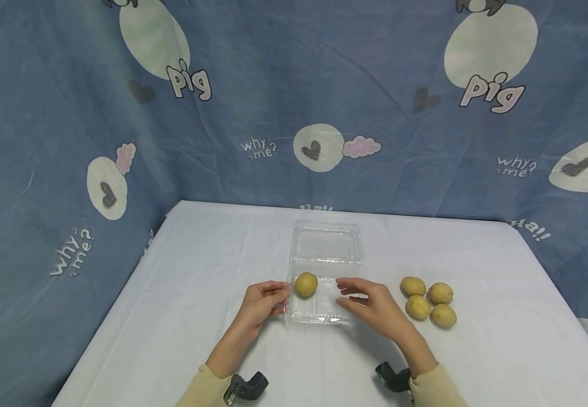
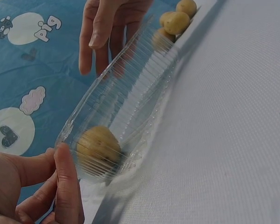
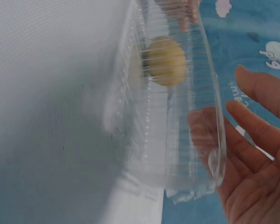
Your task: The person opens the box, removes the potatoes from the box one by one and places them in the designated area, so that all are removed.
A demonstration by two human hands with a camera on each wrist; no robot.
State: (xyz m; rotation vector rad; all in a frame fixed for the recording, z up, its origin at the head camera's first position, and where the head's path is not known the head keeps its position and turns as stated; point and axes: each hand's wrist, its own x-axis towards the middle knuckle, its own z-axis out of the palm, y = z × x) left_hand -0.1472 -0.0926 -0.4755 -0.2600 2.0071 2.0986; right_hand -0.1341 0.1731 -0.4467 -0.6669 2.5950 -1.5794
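Observation:
A clear plastic clamshell container (image 1: 324,315) stands on the table with its lid (image 1: 327,240) folded back, away from me. One yellow potato (image 1: 306,284) sits in the left part of its base. My left hand (image 1: 262,305) pinches the container's left rim between thumb and fingers, as the left wrist view shows at the rim (image 2: 65,130). Over the right part of the base hovers my right hand (image 1: 372,305), fingers spread and holding nothing. In the right wrist view some of that hand's fingers (image 3: 252,154) show through the clear wall.
Several more potatoes (image 1: 418,308) lie in a cluster on the white tablecloth (image 1: 497,316), right of my right hand. A blue printed curtain (image 1: 253,181) hangs behind the table and along its left side. Both wrists wear dark camera mounts (image 1: 245,388).

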